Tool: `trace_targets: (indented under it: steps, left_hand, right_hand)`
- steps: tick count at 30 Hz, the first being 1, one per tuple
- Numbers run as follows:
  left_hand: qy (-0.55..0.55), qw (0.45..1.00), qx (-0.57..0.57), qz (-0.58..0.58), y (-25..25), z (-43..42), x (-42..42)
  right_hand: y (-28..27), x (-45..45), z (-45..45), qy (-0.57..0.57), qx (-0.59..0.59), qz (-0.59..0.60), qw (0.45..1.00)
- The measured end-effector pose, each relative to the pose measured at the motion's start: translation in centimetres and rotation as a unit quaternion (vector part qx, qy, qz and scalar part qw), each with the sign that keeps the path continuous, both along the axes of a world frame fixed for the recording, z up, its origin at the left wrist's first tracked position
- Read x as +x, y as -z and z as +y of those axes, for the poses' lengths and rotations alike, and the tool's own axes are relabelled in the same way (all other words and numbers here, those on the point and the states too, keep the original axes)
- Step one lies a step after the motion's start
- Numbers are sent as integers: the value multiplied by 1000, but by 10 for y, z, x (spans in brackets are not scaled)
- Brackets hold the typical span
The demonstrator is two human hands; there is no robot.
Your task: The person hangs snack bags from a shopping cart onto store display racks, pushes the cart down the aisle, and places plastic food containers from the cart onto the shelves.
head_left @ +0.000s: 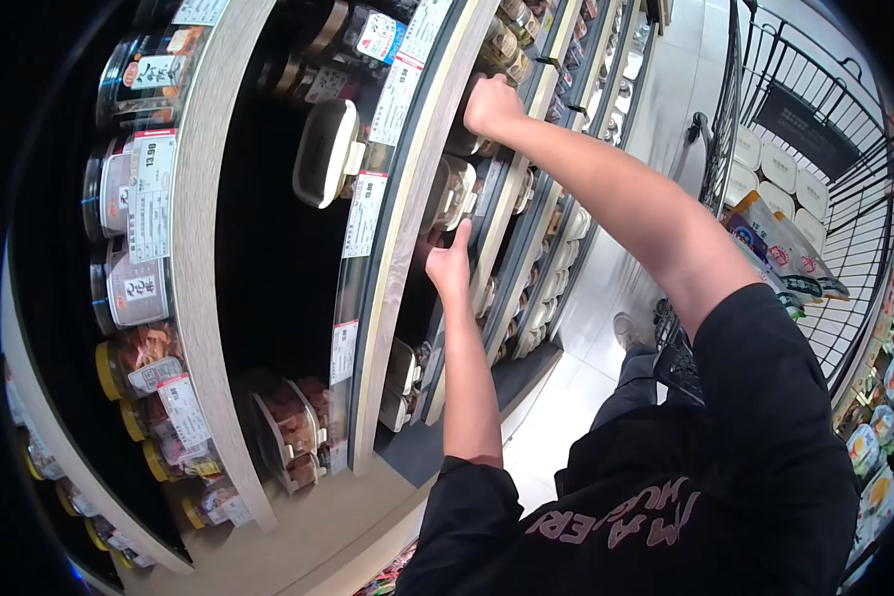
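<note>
My left hand [450, 264] reaches into a shelf gap, its thumb up against the side of a clear container with a pale lid [454, 195]. The fingers of that hand are mostly hidden behind the container. Farther along the same shelf, my right hand [493, 103] is curled with its knuckles up, above another container that is largely hidden in shadow. What its fingertips touch does not show. Near it stand several jars [507, 52]. On the shelf to the left, a container with a cream lid [328, 154] stands tilted beside the price tags.
A black wire shopping cart [803, 129] stands at the right, holding several white-lidded boxes [777, 167] and some bags [780, 248]. Wooden shelf edges [417, 228] run between the rows. Stacked meat containers [293, 427] sit low on the left. Packed goods [876, 447] line the far right.
</note>
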State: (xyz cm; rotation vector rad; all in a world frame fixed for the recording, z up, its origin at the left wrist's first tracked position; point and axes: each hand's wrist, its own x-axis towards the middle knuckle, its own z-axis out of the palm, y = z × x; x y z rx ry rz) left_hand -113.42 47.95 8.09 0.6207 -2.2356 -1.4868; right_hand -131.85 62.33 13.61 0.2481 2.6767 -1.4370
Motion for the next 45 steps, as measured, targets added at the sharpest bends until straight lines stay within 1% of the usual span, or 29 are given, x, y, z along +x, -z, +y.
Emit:
trace_targets:
  steps: [1, 2, 3, 4, 5, 6, 8, 9, 10, 12, 13, 17, 19, 20, 22, 23, 25, 26, 28, 32, 35, 37, 38, 40, 41, 42, 44, 45]
  left_hand:
    - [15, 1000, 11, -3, 0, 0, -1]
    - [29, 999, 22, -7, 0, 0, -3]
    - [28, 999, 23, -7, 6, -4, -4]
    - [35, 999, 39, 9, 12, -7, -6]
    - [44, 997, 56, 23, 18, -9, -8]
    - [48, 997, 59, 23, 16, -7, -10]
    - [39, 998, 27, -45, 7, -3, -12]
    - [20, 993, -27, -116, 6, -7, -15]
    - [23, 993, -26, -116, 7, -8, -17]
    - [43, 995, -13, -87, 8, -11, -18]
    - [34, 997, -19, -72, 11, -10, -20]
    - [36, 997, -1, -69, 18, -12, -29]
    - [38, 999, 5, -23, 14, -2, -33]
    - [38, 999, 5, -23, 11, 3, -33]
    - [17, 999, 14, -23, -2, 17, -34]
    - [18, 999, 13, -24, -8, 24, -34]
    - [-35, 997, 25, -62, -16, 32, -33]
    - [-36, 997, 24, -63, -16, 31, -35]
    - [-102, 972, -9, -210, -15, 27, -40]
    - [-119, 966, -34, -226, -9, 27, -42]
    - [-144, 961, -32, -235, 1, 22, -45]
    - [-102, 966, -57, -232, 0, 21, -43]
    - [-104, 965, -56, -233, -2, 18, -39]
    - [6, 975, 1, -220, -8, 5, -32]
    - [31, 969, 65, -237, -14, -1, -30]
    - [108, 976, 151, -112, -19, 1, -26]
    - [76, 970, 47, -227, -21, -11, -25]
    - [76, 970, 48, -227, -14, -25, -30]
  right_hand:
    - [0, 0, 2, -47, 38, -14, 998]
    - [1, 2, 3, -48, 38, -14, 998]
    - [-2, 5, 6, -118, 143, 26, 982]
    - [-5, 9, 9, -185, 246, 66, 949]
    - [-6, 15, 10, -211, 240, 61, 945]
    - [4, 18, 1, -191, 237, 62, 951]
    - [10, 23, -10, -195, 286, 46, 937]
    - [9, 23, -12, -209, 311, 32, 927]
    - [8, 23, -13, -206, 311, 30, 927]
    - [8, 22, -16, -230, 346, 23, 909]
    - [9, 23, -18, -201, 365, 51, 908]
    - [13, 18, -14, -226, 363, 76, 901]
    - [20, 12, -11, -205, 339, 117, 911]
    - [22, 6, -9, -204, 339, 117, 911]
    - [20, -1, -2, -276, 304, 85, 908]
    - [20, -2, 1, -276, 303, 84, 908]
    - [20, -1, 3, -268, 297, 110, 910]
    - [19, -1, 5, -269, 296, 110, 910]
    - [14, -1, 10, -323, 296, 85, 895]
    - [12, 1, 9, -321, 295, 75, 897]
    - [18, -2, 3, -293, 320, 109, 894]
    - [13, -2, 12, -318, 290, 110, 896]
    - [10, -2, 19, -320, 289, 110, 896]
    - [10, -4, 36, -322, 197, 178, 909]
    - [26, 5, 38, -199, 88, 316, 923]
    - [30, 13, 39, -203, 87, 317, 922]
    - [33, 37, 39, -146, -67, 195, 968]
    - [38, 44, 38, -174, -112, 126, 970]
